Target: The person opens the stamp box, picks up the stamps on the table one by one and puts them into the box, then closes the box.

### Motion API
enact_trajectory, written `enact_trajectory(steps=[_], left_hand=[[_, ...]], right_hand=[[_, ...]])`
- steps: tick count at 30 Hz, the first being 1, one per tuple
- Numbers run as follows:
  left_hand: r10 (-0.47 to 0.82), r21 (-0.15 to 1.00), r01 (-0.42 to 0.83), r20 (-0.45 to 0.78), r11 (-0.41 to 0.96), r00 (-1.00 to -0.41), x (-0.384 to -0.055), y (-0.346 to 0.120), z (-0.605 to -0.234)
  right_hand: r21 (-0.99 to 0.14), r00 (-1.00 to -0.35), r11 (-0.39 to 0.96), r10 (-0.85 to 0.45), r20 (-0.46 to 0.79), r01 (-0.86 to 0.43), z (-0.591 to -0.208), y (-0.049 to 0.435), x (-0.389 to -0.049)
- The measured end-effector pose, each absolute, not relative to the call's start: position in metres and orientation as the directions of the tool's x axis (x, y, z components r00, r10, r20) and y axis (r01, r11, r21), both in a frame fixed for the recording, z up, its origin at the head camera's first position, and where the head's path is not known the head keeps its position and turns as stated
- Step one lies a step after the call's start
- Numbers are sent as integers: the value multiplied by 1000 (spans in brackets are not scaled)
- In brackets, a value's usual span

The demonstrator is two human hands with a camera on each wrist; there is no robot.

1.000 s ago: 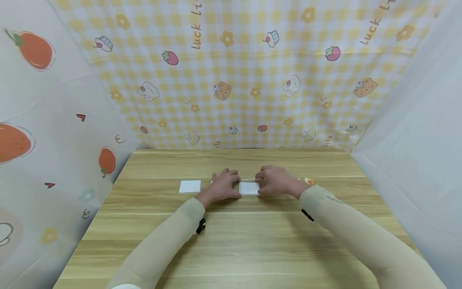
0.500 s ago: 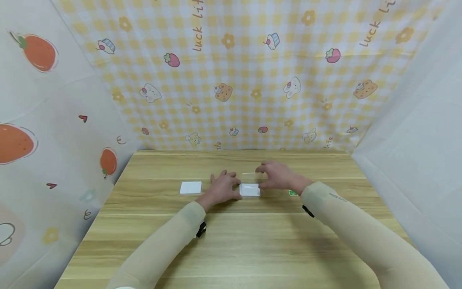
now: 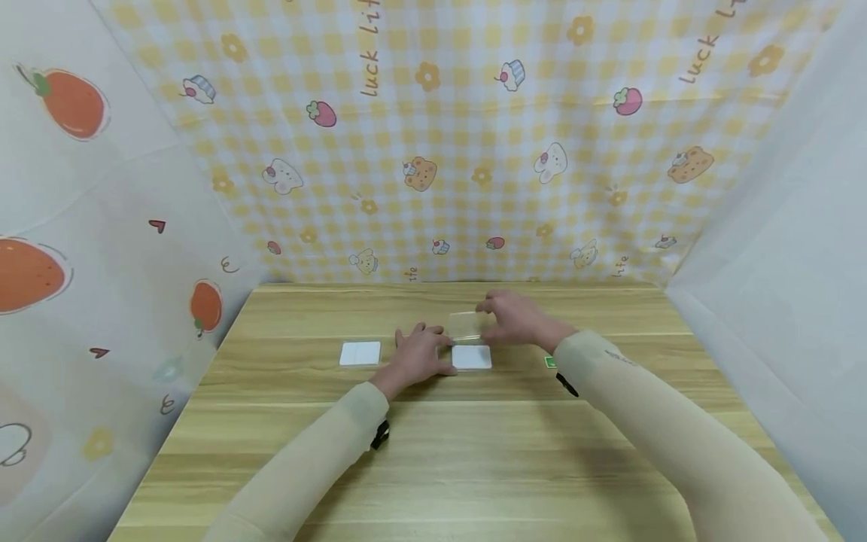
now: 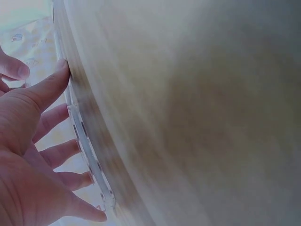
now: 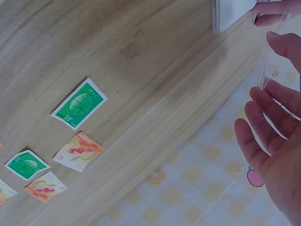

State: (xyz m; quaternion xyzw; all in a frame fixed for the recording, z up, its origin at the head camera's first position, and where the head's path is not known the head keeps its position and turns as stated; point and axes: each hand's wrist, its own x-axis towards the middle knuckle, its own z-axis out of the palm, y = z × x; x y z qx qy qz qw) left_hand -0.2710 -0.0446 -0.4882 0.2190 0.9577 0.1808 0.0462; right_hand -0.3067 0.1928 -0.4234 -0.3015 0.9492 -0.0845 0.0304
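Observation:
My left hand [image 3: 418, 354] pinches the left end of a small flat plastic box [image 3: 472, 357], thumb at the near corner and index finger at the far one. The box's top is white and its rim clear. Just behind it, my right hand [image 3: 518, 320] holds a thin transparent lid [image 3: 463, 325] by its right end, raised and tilted. The right wrist view shows this lid [image 5: 264, 70] between thumb and fingers, apart from the box [image 5: 233, 14]. Under my left fingers [image 4: 61, 153] in the left wrist view runs a clear plastic edge [image 4: 91, 157].
A second flat white box [image 3: 360, 354] lies left of my left hand. To the right, several stamps lie on the wooden table [image 3: 433, 467], among them a green stamp [image 5: 79, 104] and an orange one [image 5: 78, 151]. A checked curtain [image 3: 433, 188] hangs behind the table.
My right hand has lifted the clear lid off the box and moved it back, away from me. The left hand has stayed at the box's left end.

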Motion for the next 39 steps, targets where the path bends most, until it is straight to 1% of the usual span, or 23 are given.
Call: enact_trajectory(steps=[4,9,13,23,39], left_hand=[[436,366,403,-9,839,-900,-270,-44,-487],[436,362,399,-21,842,-900,-269,-42,-484],[441,357,404,-24,842,-897,-269,-42,-482],[441,334,403,-43,852,-896,-269,-42,-481],[445,354,405,-37,843,-895,-267,-42,-481]], right_hand=[[-173,-830,819,-557,-14,-547,-423,192,-312],[-202,-849,834,-528,-24,-513,-421,193,-317],[-220,-852,835,-523,-36,-504,-422,193,-320],[-237,-874,850,-487,-14,-470,-429,189,-332],[-284,-890,870,-444,-102,-402,-452,194,-339]])
